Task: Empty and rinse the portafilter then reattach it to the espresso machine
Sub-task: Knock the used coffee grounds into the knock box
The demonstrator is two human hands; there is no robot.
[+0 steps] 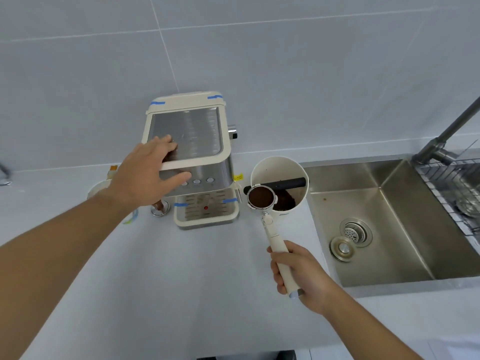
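A cream and steel espresso machine (205, 141) stands on the white counter against the tiled wall. My left hand (148, 172) rests on its top front-left corner, fingers spread over the steel lid and thumb on the front panel. My right hand (296, 271) grips the cream handle of the portafilter (261, 198). Its basket is full of dark used coffee and hovers at the near rim of the white knock box (281, 166), right of the machine. The knock box has a black bar across it and old grounds inside.
A steel sink (389, 229) with a drain strainer and a loose plug lies to the right; its grey faucet (441, 136) rises at the back right, beside a wire rack (452, 188). A tamper (159, 207) and a white cup (100, 188) sit left of the machine.
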